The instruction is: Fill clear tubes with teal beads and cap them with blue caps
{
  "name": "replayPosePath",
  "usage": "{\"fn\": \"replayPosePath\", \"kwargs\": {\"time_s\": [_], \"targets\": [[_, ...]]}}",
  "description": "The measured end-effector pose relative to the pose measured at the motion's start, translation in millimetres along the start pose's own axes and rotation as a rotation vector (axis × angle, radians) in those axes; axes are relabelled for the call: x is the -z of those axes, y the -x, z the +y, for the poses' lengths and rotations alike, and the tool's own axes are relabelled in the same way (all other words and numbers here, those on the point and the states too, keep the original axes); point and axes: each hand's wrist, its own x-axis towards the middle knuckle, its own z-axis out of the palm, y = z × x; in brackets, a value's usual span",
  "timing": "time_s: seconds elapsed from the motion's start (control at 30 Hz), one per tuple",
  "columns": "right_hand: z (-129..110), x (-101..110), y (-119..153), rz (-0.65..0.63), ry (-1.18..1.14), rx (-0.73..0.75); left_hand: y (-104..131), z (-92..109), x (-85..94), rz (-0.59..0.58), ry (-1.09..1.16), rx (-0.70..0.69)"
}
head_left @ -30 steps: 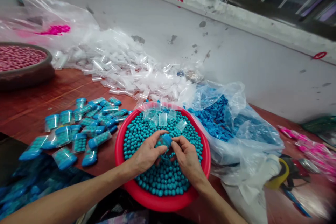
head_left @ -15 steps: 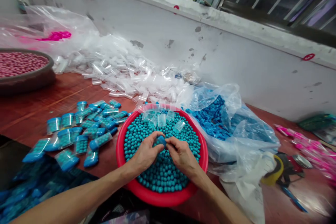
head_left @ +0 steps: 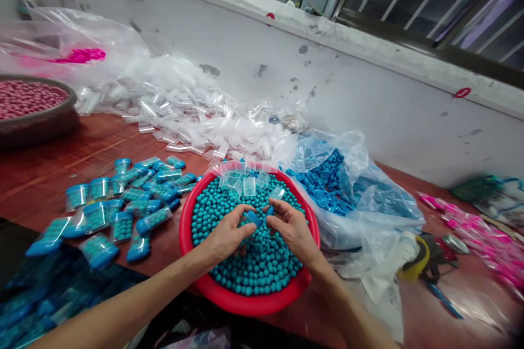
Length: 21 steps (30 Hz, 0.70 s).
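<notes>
Over a red basin (head_left: 187, 223) of teal beads (head_left: 254, 267), my left hand (head_left: 227, 235) is closed around a small clear container with a blue end (head_left: 252, 218). Just to its right, my right hand (head_left: 291, 229) pinches a small blue cap (head_left: 269, 210) between thumb and fingertips, apart from the container. Several clear empty containers (head_left: 249, 185) lie on the beads at the basin's far side. Left of the basin, many bead-filled containers with blue caps (head_left: 96, 215) are spread on the red table (head_left: 98, 142).
A heap of clear containers (head_left: 196, 114) lies along the wall. An open plastic bag of blue caps (head_left: 323, 180) stands right of the basin, near a yellow tape dispenser (head_left: 415, 262) and pink pieces (head_left: 470, 229). A brown basin of pink beads (head_left: 33, 101) sits far left.
My right hand has moved apart from the container in my left hand, and a blue cap now shows in its fingers. The whole view has shifted slightly.
</notes>
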Motion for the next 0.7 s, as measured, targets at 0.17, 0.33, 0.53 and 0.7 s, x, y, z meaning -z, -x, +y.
{"fn": "replayPosePath", "kwargs": {"time_s": [0.17,0.33,0.53,0.7], "targets": [[-1.3,-17.6,12.8,-0.188,0.39,0.2,-2.9,-3.8,-1.7,0.086,0.048,-0.107],[-3.9,-29.9,18.1,-0.113,0.652,0.214,-5.1,-4.4,-1.3,0.011,0.156,-0.191],[-12.8,-37.4,22.7,-0.141,0.94,0.269,-4.1,-6.5,-0.7,-0.004,0.169,-0.185],[-11.7,-42.9,21.9,-0.032,1.011,0.273,-6.1,-8.6,0.2,0.052,0.134,-0.167]]}}
